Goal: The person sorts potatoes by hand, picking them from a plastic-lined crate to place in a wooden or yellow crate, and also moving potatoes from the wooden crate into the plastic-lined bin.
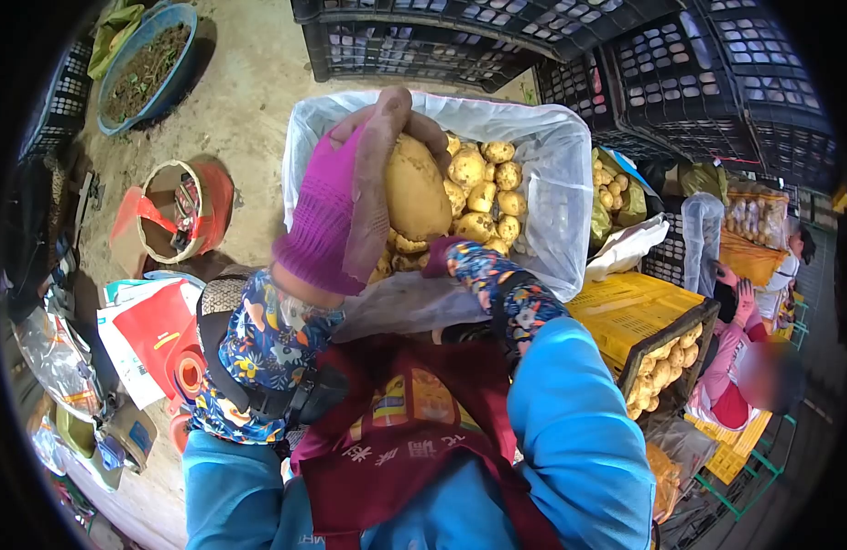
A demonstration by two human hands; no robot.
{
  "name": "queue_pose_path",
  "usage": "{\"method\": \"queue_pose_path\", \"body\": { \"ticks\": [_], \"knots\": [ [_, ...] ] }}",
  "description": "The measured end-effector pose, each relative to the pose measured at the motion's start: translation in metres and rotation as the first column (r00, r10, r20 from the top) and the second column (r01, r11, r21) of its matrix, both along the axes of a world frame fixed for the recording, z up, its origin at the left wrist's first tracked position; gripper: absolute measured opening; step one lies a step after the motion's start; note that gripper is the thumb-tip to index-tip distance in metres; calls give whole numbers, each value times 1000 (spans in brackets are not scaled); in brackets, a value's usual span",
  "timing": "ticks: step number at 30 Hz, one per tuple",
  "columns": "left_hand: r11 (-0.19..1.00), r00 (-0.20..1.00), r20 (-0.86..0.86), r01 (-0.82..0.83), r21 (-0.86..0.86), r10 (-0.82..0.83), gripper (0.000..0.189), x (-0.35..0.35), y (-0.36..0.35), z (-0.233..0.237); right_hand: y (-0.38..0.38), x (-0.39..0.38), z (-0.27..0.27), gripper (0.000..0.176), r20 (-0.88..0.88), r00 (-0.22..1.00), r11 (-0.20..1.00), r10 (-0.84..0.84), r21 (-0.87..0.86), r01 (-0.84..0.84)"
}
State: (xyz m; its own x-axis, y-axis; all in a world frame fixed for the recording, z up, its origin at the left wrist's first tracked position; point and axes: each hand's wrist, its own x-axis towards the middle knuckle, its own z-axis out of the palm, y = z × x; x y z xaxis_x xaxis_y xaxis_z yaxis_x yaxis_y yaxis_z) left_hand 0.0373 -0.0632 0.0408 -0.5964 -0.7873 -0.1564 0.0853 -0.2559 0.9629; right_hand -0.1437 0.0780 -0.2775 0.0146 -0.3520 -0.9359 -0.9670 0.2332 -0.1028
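Potatoes (508,175) already lie in the lined crate (561,147) in my head view, while one large potato (416,194) is out of the pile, held above it in my gloved left hand (370,179), fingers curled around it. Bare liner shows beside the heap, so I judge the crate only partly filled. My right hand (437,257) is largely hidden at the pile's near edge; I can't tell its opening or grip, nor the heap's depth.

Wearing blue sleeves (579,403), floral oversleeves (267,335), black straps (309,394), a purple knit glove (321,215) on the left hand (373,170), and a maroon apron (396,490) with white lettering (405,451).
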Motion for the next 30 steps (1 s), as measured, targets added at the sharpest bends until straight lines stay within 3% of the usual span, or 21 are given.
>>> {"method": "queue_pose_path", "body": {
  "ticks": [2, 3, 4, 5, 7, 8, 9, 11, 12, 13, 14, 17, 18, 21, 22, 24, 25, 27, 28, 29, 30],
  "knots": [
    [987, 1000, 2, -23, 158, 23, 38, -3, -2, 7, -11, -32, -8, 55, 234, 968, 991, -92, 121, 65],
    [977, 997, 8, -71, 203, 71, 36, -6, 0, 8, -7, -43, 4, 57, 322, 857, 914, -403, 189, 359],
    [962, 994, 13, -113, 248, 113, 35, -8, 3, 9, -11, -45, 53, 59, 379, 641, 742, -668, 277, 610],
    [985, 996, 42, -88, 150, 83, 34, -10, 4, 4, -16, -44, 102, 60, 407, 343, 497, -847, 371, 785],
    [998, 995, 100, -22, -62, 28, 39, -14, 7, -24, -22, -44, 172, 60, 574, 69, 343, -816, 385, 857],
    [968, 994, 113, 16, -250, 13, 59, -17, 9, -40, -20, -47, 183, 60, 667, -18, 326, -744, 387, 863],
    [954, 982, 184, 104, -282, -52, 60, -20, 12, -53, -18, -52, 201, 64, 754, -46, 395, -656, 395, 830],
    [903, 930, 332, 270, -333, -156, 62, -26, 22, -65, -20, -38, 242, 71, 895, 29, 426, -445, 183, 886],
    [927, 958, 219, 245, -284, -186, 63, -30, 26, -63, -18, -42, 242, 75, 850, 128, 425, -511, 120, 897],
    [946, 972, 106, 229, -230, -209, 64, -33, 28, -58, -17, -31, 275, 71, 825, 230, 372, -517, -25, 928],
    [959, 974, -7, 223, -173, -228, 65, -35, 30, -54, -13, -25, 282, 65, 835, 311, 295, -453, -189, 937],
    [759, 968, 167, 252, -600, -189, 67, -38, 38, -48, -9, -14, 286, 51, 710, 645, -14, -284, -675, 737],
    [759, 967, 135, 254, -600, -217, 66, -38, 41, -48, -5, -14, 282, 46, 612, 747, -132, -261, -789, 600],
    [894, 939, -8, 325, -307, -344, 64, -39, 45, -49, 9, -18, 271, 35, 640, 721, -229, -268, -769, 597],
    [918, 908, -155, 396, 8, -390, 64, -31, 49, -19, 4, -31, 267, 28, 496, 805, -73, -327, -862, 501],
    [916, 910, -108, 390, -100, -399, 65, -32, 52, -12, 5, -32, 257, 29, 787, 479, -173, -390, -573, 801],
    [910, 912, -87, 384, -153, -400, 65, -33, 52, -11, 6, -32, 258, 33, 859, 399, -206, -321, -475, 856],
    [820, 961, 78, 268, -506, -266, 65, -32, 48, -22, 8, -26, 267, 46, 961, 217, -243, -175, -255, 936],
    [719, 975, 139, 220, -659, -171, 65, -31, 47, -27, 6, -21, 274, 52, 944, 263, -263, -199, -310, 914],
    [700, 975, 191, 215, -681, -113, 65, -29, 46, -29, 0, -13, 282, 57, 925, 308, -282, -224, -364, 888],
    [678, 968, 245, 216, -703, -54, 66, -30, 49, -28, 4, 3, 296, 63, 827, 505, -183, -247, -551, 814]
  ]
}}
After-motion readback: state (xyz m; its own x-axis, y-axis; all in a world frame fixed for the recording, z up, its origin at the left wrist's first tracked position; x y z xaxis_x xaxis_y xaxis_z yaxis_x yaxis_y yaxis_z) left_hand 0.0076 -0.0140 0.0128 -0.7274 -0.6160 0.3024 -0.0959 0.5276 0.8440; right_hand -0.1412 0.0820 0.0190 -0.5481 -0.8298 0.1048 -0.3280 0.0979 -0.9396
